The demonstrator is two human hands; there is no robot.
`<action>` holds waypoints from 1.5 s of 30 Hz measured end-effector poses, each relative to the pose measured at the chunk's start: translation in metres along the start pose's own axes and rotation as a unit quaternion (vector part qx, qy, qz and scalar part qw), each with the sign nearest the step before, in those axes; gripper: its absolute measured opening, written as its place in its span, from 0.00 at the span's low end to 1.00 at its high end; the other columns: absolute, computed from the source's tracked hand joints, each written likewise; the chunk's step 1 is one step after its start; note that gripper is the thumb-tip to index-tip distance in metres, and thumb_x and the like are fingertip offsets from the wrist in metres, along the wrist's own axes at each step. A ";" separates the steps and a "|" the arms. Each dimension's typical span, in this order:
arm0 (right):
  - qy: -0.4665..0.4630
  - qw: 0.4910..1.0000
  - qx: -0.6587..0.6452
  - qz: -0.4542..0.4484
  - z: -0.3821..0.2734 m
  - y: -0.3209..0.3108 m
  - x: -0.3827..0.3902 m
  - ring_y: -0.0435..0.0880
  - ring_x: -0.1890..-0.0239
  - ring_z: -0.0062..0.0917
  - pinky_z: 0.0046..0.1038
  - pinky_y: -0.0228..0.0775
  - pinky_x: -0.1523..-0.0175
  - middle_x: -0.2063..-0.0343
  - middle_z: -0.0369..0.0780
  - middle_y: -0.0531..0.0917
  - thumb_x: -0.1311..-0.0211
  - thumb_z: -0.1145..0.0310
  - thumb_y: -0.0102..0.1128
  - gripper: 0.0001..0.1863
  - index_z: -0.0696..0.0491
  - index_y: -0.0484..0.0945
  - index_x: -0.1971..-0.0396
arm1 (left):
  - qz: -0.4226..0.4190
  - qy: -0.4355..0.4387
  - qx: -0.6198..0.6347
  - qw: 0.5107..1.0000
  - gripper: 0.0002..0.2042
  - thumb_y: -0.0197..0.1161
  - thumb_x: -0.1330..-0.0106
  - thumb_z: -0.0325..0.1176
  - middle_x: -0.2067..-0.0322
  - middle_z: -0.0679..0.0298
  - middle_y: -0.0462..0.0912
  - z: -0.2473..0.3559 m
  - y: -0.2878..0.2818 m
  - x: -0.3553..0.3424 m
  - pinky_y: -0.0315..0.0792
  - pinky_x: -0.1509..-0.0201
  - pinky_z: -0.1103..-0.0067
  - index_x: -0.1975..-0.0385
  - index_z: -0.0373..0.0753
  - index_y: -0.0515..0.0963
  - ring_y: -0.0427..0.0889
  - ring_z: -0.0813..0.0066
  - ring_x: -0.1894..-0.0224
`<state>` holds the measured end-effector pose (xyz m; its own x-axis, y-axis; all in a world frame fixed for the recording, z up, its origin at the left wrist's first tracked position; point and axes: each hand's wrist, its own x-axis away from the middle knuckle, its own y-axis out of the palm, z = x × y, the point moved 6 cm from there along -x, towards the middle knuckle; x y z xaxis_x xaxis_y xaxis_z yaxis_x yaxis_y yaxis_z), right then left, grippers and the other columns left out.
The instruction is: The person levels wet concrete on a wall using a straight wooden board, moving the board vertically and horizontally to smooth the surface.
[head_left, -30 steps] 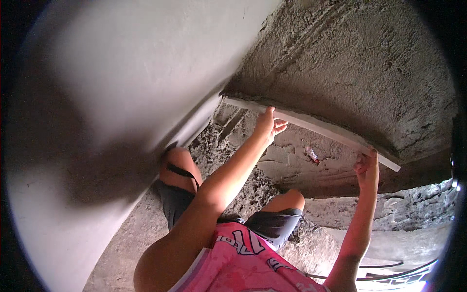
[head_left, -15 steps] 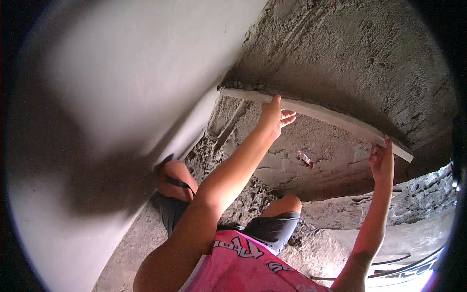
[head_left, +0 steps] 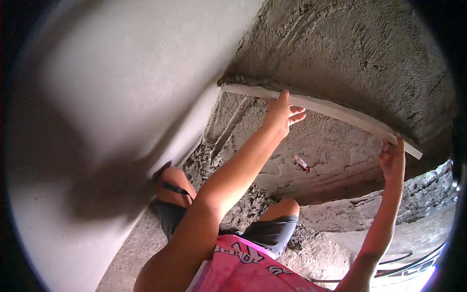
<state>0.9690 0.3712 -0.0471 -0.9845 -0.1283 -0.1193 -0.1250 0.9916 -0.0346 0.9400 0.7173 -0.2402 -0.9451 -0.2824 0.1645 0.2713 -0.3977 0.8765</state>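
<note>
A long, pale straightedge (head_left: 335,110) lies against the rough grey plastered wall (head_left: 379,63), slanting from upper left down to the right. Wet-looking mortar (head_left: 258,82) is gathered along its upper edge. My left hand (head_left: 284,114) grips it left of its middle, thumb on top and some fingers sticking out below. Near the right end, my right hand (head_left: 394,158) pinches it, one digit lying over its face. The straightedge's left end touches or nearly touches the smooth side wall.
A smooth pale wall (head_left: 121,73) rises at my left. Below the straightedge, a small red-and-white scrap (head_left: 301,163) is on the plaster. Rough debris (head_left: 245,207) lies along the wall's foot by my knees. A ledge (head_left: 360,211) and dark cables (head_left: 413,266) are at right.
The straightedge has shifted a little up the plastered wall and to the right, farther from the red-and-white scrap. Both hands moved with it, keeping their hold.
</note>
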 end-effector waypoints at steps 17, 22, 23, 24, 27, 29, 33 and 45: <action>0.028 0.994 -0.041 0.092 0.120 -0.020 0.041 0.66 0.85 0.12 0.16 0.57 0.84 0.76 0.34 0.79 0.34 0.46 0.57 0.22 0.50 0.75 0.55 | 0.068 -0.025 0.000 0.997 0.22 0.46 0.26 0.44 0.47 0.47 0.68 -0.057 -0.105 0.031 0.84 0.57 0.66 0.44 0.31 0.60 0.82 0.59 0.54; 0.084 0.991 -0.055 0.084 0.187 0.011 0.052 0.77 0.79 0.15 0.16 0.68 0.79 0.69 0.38 0.84 0.30 0.50 0.53 0.18 0.49 0.73 0.54 | 0.045 -0.029 -0.014 0.998 0.19 0.46 0.26 0.43 0.54 0.51 0.75 -0.071 -0.159 0.004 0.82 0.58 0.65 0.48 0.32 0.66 0.81 0.58 0.54; 0.087 0.990 -0.061 0.089 0.190 0.009 0.052 0.77 0.80 0.15 0.16 0.67 0.79 0.70 0.38 0.84 0.30 0.50 0.53 0.18 0.50 0.73 0.55 | 0.035 -0.034 -0.027 0.998 0.20 0.46 0.26 0.43 0.54 0.51 0.75 -0.072 -0.160 -0.002 0.82 0.58 0.65 0.47 0.32 0.65 0.82 0.58 0.55; 0.088 0.989 -0.066 0.094 0.190 0.011 0.052 0.77 0.80 0.15 0.16 0.67 0.79 0.70 0.38 0.84 0.30 0.50 0.53 0.18 0.50 0.73 0.55 | 0.023 -0.039 -0.039 0.998 0.20 0.46 0.26 0.43 0.53 0.51 0.74 -0.069 -0.153 -0.004 0.82 0.57 0.65 0.46 0.32 0.64 0.82 0.58 0.55; 0.075 0.990 -0.084 0.087 0.187 -0.005 0.043 0.76 0.81 0.16 0.17 0.64 0.80 0.76 0.37 0.81 0.32 0.48 0.54 0.20 0.51 0.74 0.59 | 0.043 -0.042 -0.054 0.997 0.23 0.46 0.26 0.43 0.51 0.49 0.74 -0.065 -0.130 -0.008 0.82 0.57 0.65 0.41 0.31 0.59 0.83 0.58 0.59; 0.046 0.989 -0.076 0.120 0.179 -0.020 0.035 0.74 0.83 0.18 0.19 0.61 0.80 0.83 0.35 0.78 0.34 0.44 0.55 0.23 0.52 0.75 0.64 | 0.037 -0.027 -0.056 0.997 0.24 0.47 0.26 0.43 0.51 0.48 0.73 -0.061 -0.111 -0.011 0.82 0.57 0.64 0.39 0.31 0.57 0.83 0.58 0.60; 0.028 0.987 -0.098 0.125 0.146 0.008 0.034 0.72 0.84 0.15 0.19 0.59 0.82 0.83 0.33 0.76 0.33 0.46 0.53 0.21 0.52 0.76 0.66 | 0.015 -0.004 -0.060 0.998 0.22 0.48 0.26 0.43 0.53 0.49 0.76 -0.048 -0.095 -0.012 0.83 0.60 0.65 0.41 0.33 0.60 0.83 0.59 0.60; -0.013 0.990 -0.080 0.114 0.086 -0.013 0.027 0.75 0.83 0.16 0.15 0.65 0.81 0.76 0.33 0.81 0.33 0.48 0.55 0.21 0.53 0.76 0.59 | -0.046 0.028 -0.071 0.996 0.18 0.45 0.25 0.42 0.58 0.52 0.78 -0.017 -0.033 0.003 0.84 0.62 0.68 0.51 0.31 0.66 0.83 0.63 0.61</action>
<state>0.9547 0.3537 -0.1352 -0.9864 0.1000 -0.1307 0.0795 0.9849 0.1537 0.9315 0.7149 -0.2763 -0.9566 -0.2857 0.0575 0.2107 -0.5417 0.8137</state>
